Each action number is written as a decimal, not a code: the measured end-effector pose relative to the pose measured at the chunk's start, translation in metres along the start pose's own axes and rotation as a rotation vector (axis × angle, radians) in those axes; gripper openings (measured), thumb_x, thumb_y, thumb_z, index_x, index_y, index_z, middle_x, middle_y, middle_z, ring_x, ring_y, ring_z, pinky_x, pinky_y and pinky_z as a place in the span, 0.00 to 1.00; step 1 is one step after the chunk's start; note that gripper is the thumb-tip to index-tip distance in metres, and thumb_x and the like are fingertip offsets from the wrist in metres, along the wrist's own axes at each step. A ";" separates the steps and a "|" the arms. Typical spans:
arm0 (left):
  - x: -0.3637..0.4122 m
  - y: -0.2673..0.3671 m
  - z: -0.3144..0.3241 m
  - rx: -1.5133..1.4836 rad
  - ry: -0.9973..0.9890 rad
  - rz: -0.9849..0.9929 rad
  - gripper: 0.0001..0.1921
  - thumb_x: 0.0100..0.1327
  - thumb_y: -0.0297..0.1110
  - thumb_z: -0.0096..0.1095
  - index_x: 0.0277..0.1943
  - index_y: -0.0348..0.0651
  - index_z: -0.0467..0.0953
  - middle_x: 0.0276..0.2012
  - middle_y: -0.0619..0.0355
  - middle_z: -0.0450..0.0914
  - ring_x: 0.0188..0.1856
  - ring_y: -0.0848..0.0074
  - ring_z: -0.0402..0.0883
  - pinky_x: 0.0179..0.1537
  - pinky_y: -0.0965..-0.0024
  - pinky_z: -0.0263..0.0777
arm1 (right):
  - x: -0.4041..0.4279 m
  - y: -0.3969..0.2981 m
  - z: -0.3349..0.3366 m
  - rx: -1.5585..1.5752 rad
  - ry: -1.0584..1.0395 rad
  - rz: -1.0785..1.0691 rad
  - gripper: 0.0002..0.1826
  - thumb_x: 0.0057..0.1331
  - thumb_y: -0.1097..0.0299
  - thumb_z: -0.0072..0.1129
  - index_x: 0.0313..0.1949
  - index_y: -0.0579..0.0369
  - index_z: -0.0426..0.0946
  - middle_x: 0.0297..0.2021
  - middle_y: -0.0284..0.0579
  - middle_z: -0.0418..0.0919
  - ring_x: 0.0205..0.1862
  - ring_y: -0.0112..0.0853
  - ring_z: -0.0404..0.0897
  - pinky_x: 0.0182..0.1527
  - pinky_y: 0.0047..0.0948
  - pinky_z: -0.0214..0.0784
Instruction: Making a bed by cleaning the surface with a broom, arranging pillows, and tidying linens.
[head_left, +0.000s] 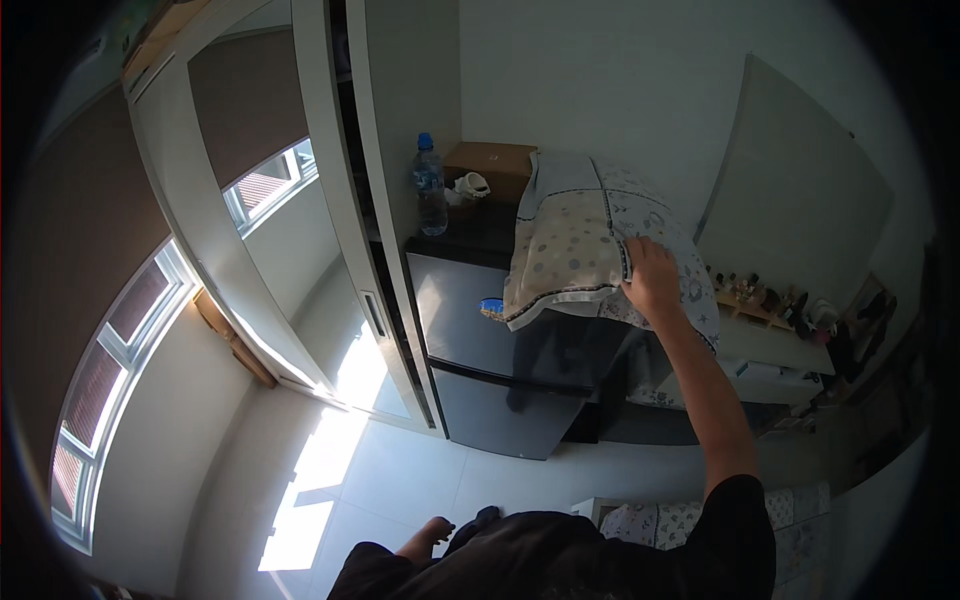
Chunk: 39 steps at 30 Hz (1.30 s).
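Observation:
My right hand (651, 276) grips a piece of patterned bedding (566, 236), pale with dots, leaves and dark piped seams. The bedding lies bunched on top of a dark grey two-door refrigerator (480, 315), and its front edge overhangs the upper door. Whether it is a pillow or a folded quilt cannot be told. Low beside my body, my left hand (439, 528) hangs above the floor with no object visible in it. A blue oval magnet (492, 307) sticks to the refrigerator door, just under the bedding's left corner.
A water bottle (430, 187) and a cardboard box (491, 161) stand on the refrigerator. Left of it rises a mirrored sliding wardrobe (375, 311). To the right, a white dresser (772, 341) carries small items. Behind my right arm lies matching patterned bedding (637, 521).

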<state>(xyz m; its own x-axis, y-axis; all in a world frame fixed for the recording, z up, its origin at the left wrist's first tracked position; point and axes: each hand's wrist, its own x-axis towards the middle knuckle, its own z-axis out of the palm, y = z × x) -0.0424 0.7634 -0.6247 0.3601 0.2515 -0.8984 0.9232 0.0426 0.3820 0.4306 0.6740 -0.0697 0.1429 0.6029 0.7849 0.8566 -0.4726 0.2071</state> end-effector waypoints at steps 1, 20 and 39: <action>0.006 0.007 -0.020 -0.026 0.003 0.034 0.18 0.67 0.46 0.50 0.44 0.39 0.76 0.39 0.57 0.82 0.38 0.68 0.83 0.32 0.60 0.75 | 0.015 0.010 0.002 0.023 0.042 0.078 0.23 0.46 0.71 0.66 0.43 0.53 0.70 0.38 0.46 0.75 0.43 0.44 0.77 0.44 0.41 0.69; 0.104 0.150 -0.132 0.027 -0.308 0.133 0.14 0.67 0.46 0.51 0.50 0.50 0.73 0.47 0.61 0.79 0.45 0.68 0.79 0.39 0.57 0.69 | 0.034 0.166 -0.178 -0.035 1.057 0.415 0.15 0.64 0.70 0.55 0.48 0.64 0.73 0.41 0.44 0.78 0.42 0.30 0.77 0.46 0.29 0.67; -0.105 0.407 0.199 0.744 -0.750 0.880 0.18 0.65 0.38 0.52 0.54 0.39 0.70 0.45 0.55 0.79 0.40 0.73 0.80 0.40 0.70 0.71 | -0.348 -0.323 -0.494 -1.007 0.543 1.336 0.19 0.50 0.64 0.68 0.35 0.57 0.68 0.27 0.38 0.72 0.29 0.25 0.70 0.35 0.25 0.65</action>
<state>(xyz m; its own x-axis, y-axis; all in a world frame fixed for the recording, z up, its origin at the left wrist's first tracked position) 0.3223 0.5614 -0.4179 0.6245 -0.6622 -0.4140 0.1230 -0.4401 0.8895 -0.1407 0.2996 -0.1216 0.0821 -0.6583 0.7482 -0.3405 -0.7241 -0.5997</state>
